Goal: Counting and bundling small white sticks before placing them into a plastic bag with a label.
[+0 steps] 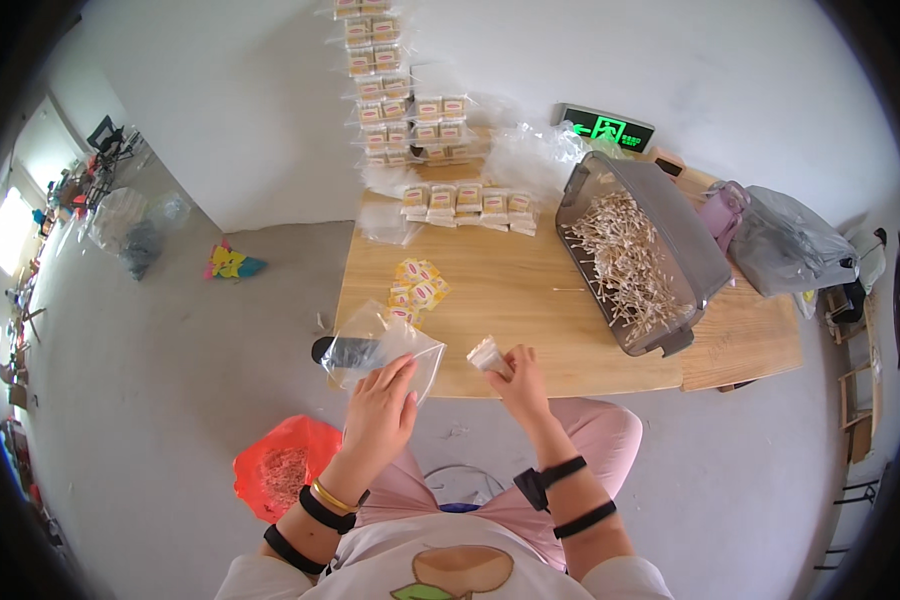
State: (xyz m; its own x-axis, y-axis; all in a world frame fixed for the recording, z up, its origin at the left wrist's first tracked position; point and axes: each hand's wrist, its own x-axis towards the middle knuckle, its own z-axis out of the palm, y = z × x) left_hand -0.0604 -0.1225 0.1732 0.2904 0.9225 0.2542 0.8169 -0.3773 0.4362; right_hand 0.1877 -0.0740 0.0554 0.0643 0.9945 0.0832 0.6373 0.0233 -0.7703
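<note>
My right hand is closed round a small bundle of cotton swabs, held over the table's near edge. On the left, my left hand lies with its fingers stretched out on a clear plastic bag. Under that bag, a dark object shows through at the table's edge. Just beyond the bag is a loose pile of yellow and white printed cards. A grey plastic bin, tilted toward me, holds a heap of loose cotton swabs on the right.
Packed swab bags stand in a row at the back of the wooden table, with taller stacks behind. Empty clear bags lie near a green exit sign. A red bag sits on the floor at left.
</note>
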